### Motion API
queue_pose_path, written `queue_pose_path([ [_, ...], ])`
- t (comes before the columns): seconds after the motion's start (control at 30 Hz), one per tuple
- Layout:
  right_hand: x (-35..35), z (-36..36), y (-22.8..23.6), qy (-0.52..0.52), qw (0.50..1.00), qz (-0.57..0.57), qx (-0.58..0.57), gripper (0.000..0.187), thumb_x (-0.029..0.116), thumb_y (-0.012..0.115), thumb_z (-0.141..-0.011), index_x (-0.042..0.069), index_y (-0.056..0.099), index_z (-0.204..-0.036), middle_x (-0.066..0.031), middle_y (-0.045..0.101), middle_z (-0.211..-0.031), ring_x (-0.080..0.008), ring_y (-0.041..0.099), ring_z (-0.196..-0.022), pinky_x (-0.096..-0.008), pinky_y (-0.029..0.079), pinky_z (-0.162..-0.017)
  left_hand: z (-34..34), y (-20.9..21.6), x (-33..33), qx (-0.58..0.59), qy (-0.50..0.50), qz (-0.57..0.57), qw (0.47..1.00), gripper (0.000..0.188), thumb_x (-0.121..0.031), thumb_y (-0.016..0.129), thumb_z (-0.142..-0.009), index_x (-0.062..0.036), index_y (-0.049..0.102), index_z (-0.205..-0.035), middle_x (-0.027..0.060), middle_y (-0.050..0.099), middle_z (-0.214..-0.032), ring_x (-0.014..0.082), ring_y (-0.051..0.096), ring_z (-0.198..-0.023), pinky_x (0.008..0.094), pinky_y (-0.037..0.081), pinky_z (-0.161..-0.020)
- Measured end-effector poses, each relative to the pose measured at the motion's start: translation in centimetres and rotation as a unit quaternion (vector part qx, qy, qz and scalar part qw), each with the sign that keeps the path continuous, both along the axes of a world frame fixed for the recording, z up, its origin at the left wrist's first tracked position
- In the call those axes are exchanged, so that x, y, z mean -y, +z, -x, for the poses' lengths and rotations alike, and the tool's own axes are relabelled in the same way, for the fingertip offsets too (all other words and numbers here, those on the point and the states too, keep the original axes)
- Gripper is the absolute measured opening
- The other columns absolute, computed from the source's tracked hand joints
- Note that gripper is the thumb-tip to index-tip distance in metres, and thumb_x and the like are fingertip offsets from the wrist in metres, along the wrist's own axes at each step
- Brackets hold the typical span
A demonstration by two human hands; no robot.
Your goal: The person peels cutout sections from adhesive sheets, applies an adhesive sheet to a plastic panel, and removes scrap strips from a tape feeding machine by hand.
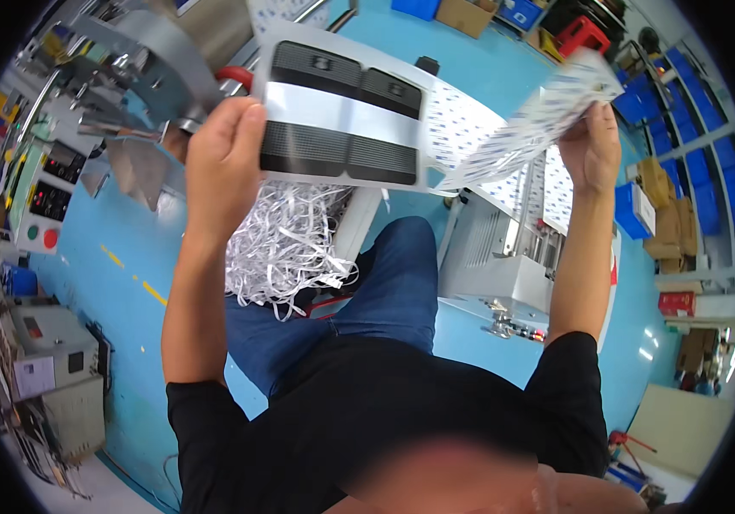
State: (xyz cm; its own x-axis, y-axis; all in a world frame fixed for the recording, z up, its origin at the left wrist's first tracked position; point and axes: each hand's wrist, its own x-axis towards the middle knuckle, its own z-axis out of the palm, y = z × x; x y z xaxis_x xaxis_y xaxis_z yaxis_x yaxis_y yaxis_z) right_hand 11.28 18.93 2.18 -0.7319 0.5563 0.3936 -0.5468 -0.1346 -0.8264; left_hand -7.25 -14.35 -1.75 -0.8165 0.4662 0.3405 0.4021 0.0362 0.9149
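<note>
Pinched at its left edge, a flat sheet (342, 116) with black patterned panels and a glossy pale band across its middle is held up by my left hand (223, 163). My right hand (592, 147) grips the right edge of a thin white backing sheet (538, 120) printed with small blue marks. That backing slants down toward the right edge of the panelled sheet; whether the two are still joined there I cannot tell. Behind both lies more white blue-marked sheet material (461, 116) on the machine.
Below my left hand is a heap of shredded white strips (286, 244). A grey metal machine (496, 257) stands in front to the right, another with rollers (136, 68) at left. A control panel (46, 193) and shelves with blue bins (701, 128) flank the blue floor.
</note>
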Motion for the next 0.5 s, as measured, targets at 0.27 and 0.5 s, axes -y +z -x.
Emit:
queue_pose_path([
  [0.27,-2.5,-1.1,-0.3,0.264,0.895,0.19,-0.306,0.024,0.016,0.042,-0.091,-0.001,0.058,-0.095,0.0042,0.042,-0.052,-0.0063,0.038,-0.041,-0.0208,0.029,-0.05,-1.5,0.5,-1.2,-0.073,-0.022,-0.033,0.997,0.019,-0.014,0.046,-0.095,0.0013,0.058,-0.098,-0.0026,0.054,-0.078,0.0012,0.045,-0.065,0.0153,0.036,-0.057],
  [0.5,1.8,0.0,1.3,0.286,0.859,0.247,-0.346,0.031,0.018,0.039,-0.094,0.0,0.05,-0.117,0.002,0.042,-0.051,-0.0082,0.036,-0.038,-0.0229,0.031,-0.047,-2.1,0.5,-1.3,-0.132,-0.048,-0.047,0.989,0.022,-0.01,0.044,-0.096,0.005,0.055,-0.107,0.0044,0.058,-0.096,0.0074,0.05,-0.086,0.0192,0.038,-0.08],
])
